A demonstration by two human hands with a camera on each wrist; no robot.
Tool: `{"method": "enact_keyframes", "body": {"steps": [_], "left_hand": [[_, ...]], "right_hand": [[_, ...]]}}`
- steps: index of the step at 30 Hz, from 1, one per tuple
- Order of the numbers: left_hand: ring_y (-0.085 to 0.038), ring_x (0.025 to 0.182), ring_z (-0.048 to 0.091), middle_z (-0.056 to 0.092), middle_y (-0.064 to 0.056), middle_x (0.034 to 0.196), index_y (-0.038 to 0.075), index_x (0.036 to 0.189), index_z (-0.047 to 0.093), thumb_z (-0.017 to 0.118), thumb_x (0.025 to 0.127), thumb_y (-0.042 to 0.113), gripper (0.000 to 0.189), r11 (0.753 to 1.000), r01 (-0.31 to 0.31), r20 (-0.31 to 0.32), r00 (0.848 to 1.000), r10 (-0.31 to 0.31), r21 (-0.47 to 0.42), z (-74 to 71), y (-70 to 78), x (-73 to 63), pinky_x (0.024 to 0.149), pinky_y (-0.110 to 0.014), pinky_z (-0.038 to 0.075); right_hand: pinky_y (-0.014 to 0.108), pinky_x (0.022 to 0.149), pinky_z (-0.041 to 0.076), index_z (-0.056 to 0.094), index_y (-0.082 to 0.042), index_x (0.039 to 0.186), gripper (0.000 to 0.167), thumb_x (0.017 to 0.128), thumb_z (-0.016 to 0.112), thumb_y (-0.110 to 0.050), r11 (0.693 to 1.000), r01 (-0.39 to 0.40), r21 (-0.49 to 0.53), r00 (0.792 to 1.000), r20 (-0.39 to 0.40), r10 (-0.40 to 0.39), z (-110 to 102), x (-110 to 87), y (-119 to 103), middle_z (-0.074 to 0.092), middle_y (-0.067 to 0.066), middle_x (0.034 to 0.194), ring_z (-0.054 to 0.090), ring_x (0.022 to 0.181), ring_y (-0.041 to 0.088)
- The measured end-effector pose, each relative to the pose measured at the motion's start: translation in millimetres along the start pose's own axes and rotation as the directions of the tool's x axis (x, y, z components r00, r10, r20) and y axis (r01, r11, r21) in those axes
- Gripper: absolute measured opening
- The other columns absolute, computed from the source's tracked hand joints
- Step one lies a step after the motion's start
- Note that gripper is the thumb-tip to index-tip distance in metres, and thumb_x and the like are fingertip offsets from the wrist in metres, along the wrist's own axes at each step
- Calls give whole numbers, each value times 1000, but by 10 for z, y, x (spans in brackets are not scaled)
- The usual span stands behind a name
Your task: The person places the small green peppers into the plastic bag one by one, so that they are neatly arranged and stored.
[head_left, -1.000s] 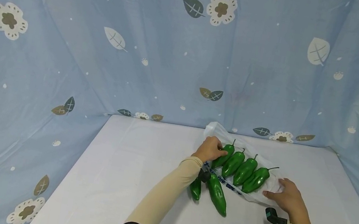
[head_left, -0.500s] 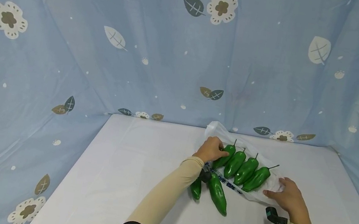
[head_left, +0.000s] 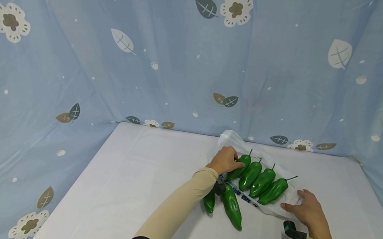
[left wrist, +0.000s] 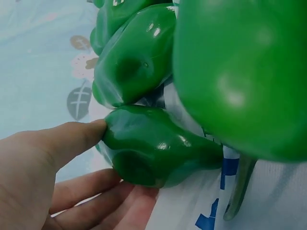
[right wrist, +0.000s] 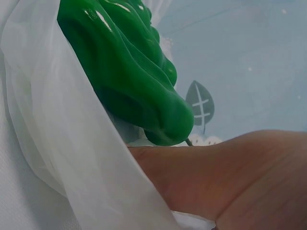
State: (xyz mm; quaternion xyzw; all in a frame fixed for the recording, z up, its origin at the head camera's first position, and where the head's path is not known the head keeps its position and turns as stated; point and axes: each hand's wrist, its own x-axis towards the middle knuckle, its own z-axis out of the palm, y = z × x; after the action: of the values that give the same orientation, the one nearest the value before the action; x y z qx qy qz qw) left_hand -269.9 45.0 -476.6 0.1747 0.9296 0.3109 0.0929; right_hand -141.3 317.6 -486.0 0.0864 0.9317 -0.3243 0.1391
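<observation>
Several shiny green peppers lie side by side in a slanting row on a white plastic bag (head_left: 290, 195) with blue print. At the row's left end my left hand (head_left: 222, 160) holds the outermost green pepper (head_left: 242, 166); in the left wrist view the thumb presses one side of this pepper (left wrist: 153, 148) and the fingers reach beneath it. My right hand (head_left: 309, 211) grips the bag's right edge, thumb inward. Seen from the right wrist, the plastic (right wrist: 53, 105) drapes across the thumb (right wrist: 177, 177), close to the rightmost pepper (right wrist: 139, 91). The right fingertips are hidden.
Two more green peppers lie on the white tabletop (head_left: 118, 192) in front of the bag: a long one (head_left: 232, 206), and a second (head_left: 209, 202) partly hidden by the left wrist and its camera. A blue patterned curtain (head_left: 173, 48) hangs behind and beside the table.
The peppers in the row have shifted very slightly to the right since a second ago, with the left hand moving along. The right hand stays in place.
</observation>
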Motion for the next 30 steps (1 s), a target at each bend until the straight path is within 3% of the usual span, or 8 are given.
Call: {"method": "enact_keyframes", "body": {"steps": [3,6,8,11,14,17,21,30], "left_hand": [[-6,41,31,34,6,45,12,56,55,76,96,31,49,1000,-3,0,1000,3,-2,-12,-6,0,41,-20,27],[-7,41,24,24,6,47,14,53,39,74,97,32,60,1000,-13,-7,1000,13,-20,-31,-12,0,41,-22,22],[-6,42,26,28,5,48,14,54,43,73,98,33,56,999,-29,-21,999,28,-33,-55,-12,-1,42,-22,23],[-6,47,41,54,1,57,9,69,69,72,99,33,38,997,-68,-56,996,65,-48,-123,1,-27,50,-21,36],[-10,70,65,78,-7,91,6,103,81,71,99,32,28,992,-113,-91,990,107,-55,-222,22,-73,69,-24,54],[-17,95,73,78,-10,115,6,119,78,70,100,32,33,988,-144,-111,985,136,-65,-317,25,-125,84,-29,59],[-21,99,73,78,-11,115,5,119,78,69,101,31,33,981,-168,-156,976,151,-100,-431,-10,-205,83,-28,60],[-22,98,74,79,-11,109,6,112,79,72,98,31,29,964,-158,-250,963,102,-214,-643,-172,-419,87,-32,60]], "right_hand": [[77,115,25,26,28,146,96,89,77,-29,1000,-1,4,1000,0,1,5,-2,-1,16,49,154,18,141,69],[77,115,25,26,28,146,96,89,77,-30,1000,-6,3,1000,1,6,5,-5,5,16,49,154,18,141,69],[77,115,25,26,28,146,96,89,78,-30,1000,-8,0,1000,1,8,6,-7,13,16,50,154,19,140,69],[77,114,26,27,28,146,96,89,78,-31,1000,-5,-2,1000,1,5,11,-11,23,17,50,153,20,140,70],[77,113,27,27,28,146,96,89,78,-31,1000,1,2,1000,2,-1,15,-13,23,18,50,153,20,139,70],[77,113,27,27,29,145,96,89,78,-31,1000,8,1,1000,0,-8,15,-17,17,18,51,152,21,139,70],[77,113,27,28,29,145,96,89,78,-31,1000,13,-4,1000,-1,-13,10,-18,8,18,50,152,21,139,70],[77,113,27,28,30,144,96,88,78,-30,1000,29,-9,1000,-4,-29,-3,-11,-2,18,51,152,21,139,70]]}}
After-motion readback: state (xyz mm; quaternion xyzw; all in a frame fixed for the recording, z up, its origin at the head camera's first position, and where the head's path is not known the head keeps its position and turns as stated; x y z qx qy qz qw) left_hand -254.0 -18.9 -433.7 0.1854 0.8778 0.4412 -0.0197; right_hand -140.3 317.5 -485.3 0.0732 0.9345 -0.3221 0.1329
